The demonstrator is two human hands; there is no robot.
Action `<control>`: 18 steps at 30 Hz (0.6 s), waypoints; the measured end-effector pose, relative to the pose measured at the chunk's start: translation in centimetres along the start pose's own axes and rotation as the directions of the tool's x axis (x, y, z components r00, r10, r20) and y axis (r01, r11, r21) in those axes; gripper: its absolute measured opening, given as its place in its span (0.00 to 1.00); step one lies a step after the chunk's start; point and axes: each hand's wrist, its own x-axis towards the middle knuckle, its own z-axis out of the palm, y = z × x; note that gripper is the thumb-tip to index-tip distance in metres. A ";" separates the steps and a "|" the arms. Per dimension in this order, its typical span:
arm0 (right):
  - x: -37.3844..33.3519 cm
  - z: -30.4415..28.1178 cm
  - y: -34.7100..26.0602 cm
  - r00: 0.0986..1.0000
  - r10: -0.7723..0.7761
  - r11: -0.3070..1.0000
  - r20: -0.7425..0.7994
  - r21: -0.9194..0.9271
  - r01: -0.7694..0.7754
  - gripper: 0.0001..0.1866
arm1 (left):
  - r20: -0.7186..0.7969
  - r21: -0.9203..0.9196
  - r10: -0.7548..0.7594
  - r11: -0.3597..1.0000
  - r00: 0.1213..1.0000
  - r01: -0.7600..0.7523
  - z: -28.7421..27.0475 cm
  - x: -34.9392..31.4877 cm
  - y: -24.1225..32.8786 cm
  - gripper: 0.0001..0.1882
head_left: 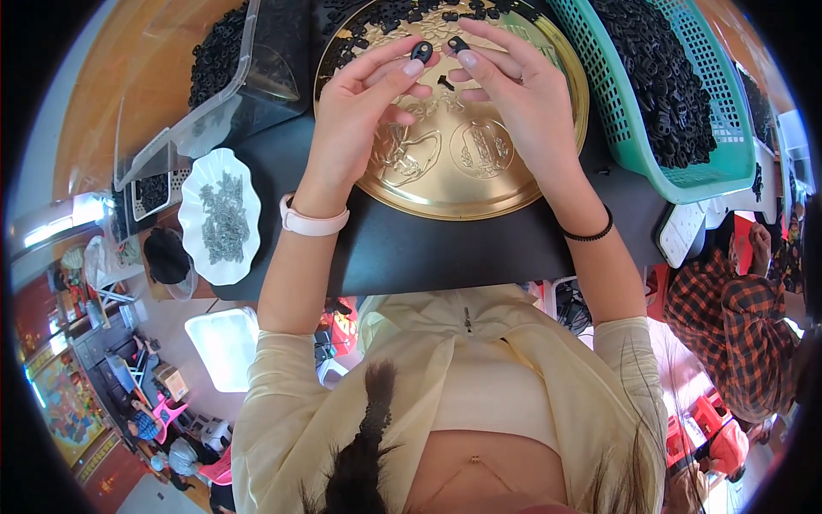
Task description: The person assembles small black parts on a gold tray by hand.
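Note:
My left hand [371, 92] pinches a small black oval plastic piece [421, 52] with a hole in it between thumb and fingers. Close beside it, my right hand [522, 90] grips another small black plastic piece [458, 44]. The two pieces are apart, a short gap between them. Both hands are above a round gold embossed tray [454, 203]. On the tray below the fingertips lies a tiny black part [446, 83]. Several more black pieces [394, 15] are scattered along its far side.
At the right stands a teal mesh basket [706, 177] heaped with black pieces [659, 94]. A clear plastic bin [278, 56] at the left also holds black pieces. The white scalloped dish [193, 206] carries small clear or silvery parts [227, 218]. A person in a checkered shirt [728, 330] is at the right.

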 end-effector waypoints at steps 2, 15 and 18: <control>-0.1 0.1 0.0 0.999 0.030 1.000 -0.016 0.000 -0.030 0.16 | -0.012 -0.046 -0.003 0.999 1.000 0.003 0.3 -0.2 -0.4 0.19; -0.2 0.3 0.3 0.992 0.096 0.989 -0.085 0.117 -0.085 0.15 | -0.091 -0.096 0.002 0.995 0.996 -0.011 1.4 -0.4 -1.0 0.16; -0.3 0.3 0.2 0.994 0.094 0.993 -0.064 0.078 -0.089 0.15 | -0.095 -0.076 0.019 0.997 0.995 -0.026 1.5 -0.5 -0.7 0.17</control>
